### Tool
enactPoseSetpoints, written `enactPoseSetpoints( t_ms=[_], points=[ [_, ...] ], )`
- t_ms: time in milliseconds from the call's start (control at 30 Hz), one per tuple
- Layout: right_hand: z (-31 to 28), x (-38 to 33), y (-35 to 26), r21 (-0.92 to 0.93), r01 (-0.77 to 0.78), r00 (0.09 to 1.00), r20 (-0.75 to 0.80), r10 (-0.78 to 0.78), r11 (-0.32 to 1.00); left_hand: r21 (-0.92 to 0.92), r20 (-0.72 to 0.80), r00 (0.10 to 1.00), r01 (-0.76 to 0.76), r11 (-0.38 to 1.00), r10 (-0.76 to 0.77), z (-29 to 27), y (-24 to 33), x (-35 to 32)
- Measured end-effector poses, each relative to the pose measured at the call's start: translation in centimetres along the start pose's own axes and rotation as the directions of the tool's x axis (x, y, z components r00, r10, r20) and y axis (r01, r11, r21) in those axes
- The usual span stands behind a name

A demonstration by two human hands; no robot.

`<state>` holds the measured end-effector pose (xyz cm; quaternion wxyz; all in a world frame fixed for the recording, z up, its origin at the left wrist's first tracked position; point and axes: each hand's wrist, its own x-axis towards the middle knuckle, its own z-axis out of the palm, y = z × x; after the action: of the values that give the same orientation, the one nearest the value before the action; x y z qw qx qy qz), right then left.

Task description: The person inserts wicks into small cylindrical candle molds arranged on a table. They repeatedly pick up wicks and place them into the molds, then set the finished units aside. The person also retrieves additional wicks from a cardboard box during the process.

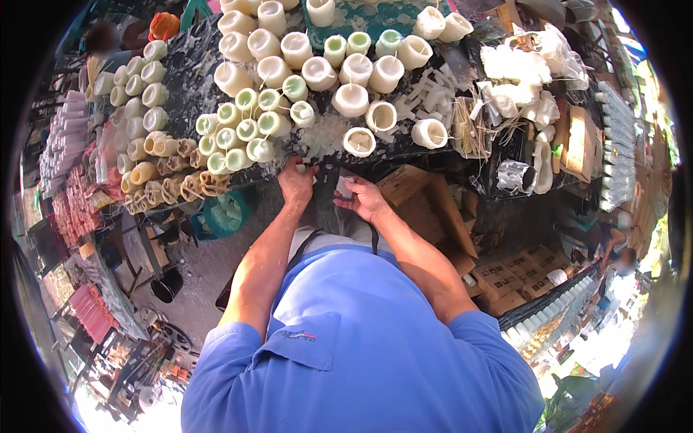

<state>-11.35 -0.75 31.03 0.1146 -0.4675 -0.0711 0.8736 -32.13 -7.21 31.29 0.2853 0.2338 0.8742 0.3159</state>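
Both of my hands are at the front edge of a dark, wax-strewn table (325,137). My left hand (294,186) is closed, its fingers around a small pale piece (301,168) whose kind I cannot make out. A little to its right, my right hand (367,199) pinches a flat, whitish, translucent piece (344,186), perhaps wax. The hands are apart. Just beyond them stand short, round, cream candles (359,142) with wicks, and a cluster of small pale-green candles (247,130) lies beyond my left hand.
White wax offcuts (434,92) and a bundle of thin wicks (471,130) lie at the right. An open cardboard box (433,209) sits under the table there. Tan candles (144,172) line the left edge, above a teal tub (225,213). Other people are in the background.
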Motion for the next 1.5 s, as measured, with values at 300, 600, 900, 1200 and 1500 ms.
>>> enactPoseSetpoints(
  t_ms=[300,600,900,1200,1500],
  points=[
    [2.9,6.0,4.8,-0.277,-0.122,0.992,-0.053,0.111,0.953,0.059,0.053,0.995,0.077,0.995,-0.08,-2.0,1.4,0.5],
    [5.6,3.3,3.4,-0.138,0.013,0.961,0.277,0.026,0.99,0.06,0.334,0.938,0.077,0.995,-0.092,-5.9,6.4,0.1],
    [4.9,-13.2,-12.3,-0.599,0.439,0.887,0.174,-0.427,0.669,-0.188,0.631,0.772,0.058,0.981,0.075,-8.4,19.4,-5.1],
    [3.3,-6.7,-34.2,-0.741,-0.075,0.868,0.28,-0.409,-0.667,-0.467,0.659,0.745,0.303,0.831,0.099,-7.2,20.0,-5.1],
    [2.2,2.0,-37.9,-0.757,-0.306,0.847,0.061,-0.528,-0.578,-0.455,0.6,0.79,0.467,0.758,-0.126,-9.9,15.4,-6.9]
  ],
)
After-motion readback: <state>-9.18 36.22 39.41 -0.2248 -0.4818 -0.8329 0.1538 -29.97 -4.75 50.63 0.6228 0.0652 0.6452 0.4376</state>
